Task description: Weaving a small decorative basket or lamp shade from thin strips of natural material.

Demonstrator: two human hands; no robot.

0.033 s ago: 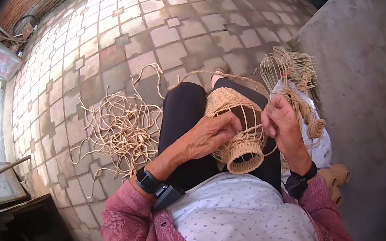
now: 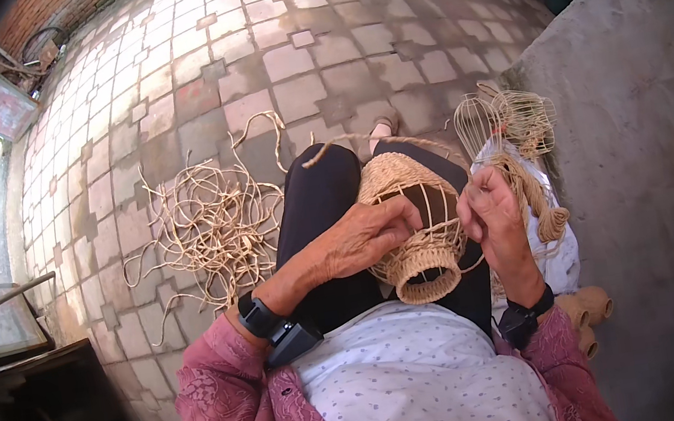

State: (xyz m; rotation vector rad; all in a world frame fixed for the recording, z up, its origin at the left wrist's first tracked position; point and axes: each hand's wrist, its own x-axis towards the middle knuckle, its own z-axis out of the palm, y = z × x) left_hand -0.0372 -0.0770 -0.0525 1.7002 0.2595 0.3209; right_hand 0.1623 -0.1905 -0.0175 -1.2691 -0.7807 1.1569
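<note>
One tan woven-cord basket (image 2: 427, 253) with open ribs lies across black trousers (image 2: 310, 205), above grey-and-pink block paving (image 2: 290, 62) beside a grey concrete slab (image 2: 635, 125). The left hand (image 2: 374, 231) curls over it, grip unclear; the right hand's (image 2: 488, 202) fingertips pinch a tan twisted cord (image 2: 409, 137).
</note>
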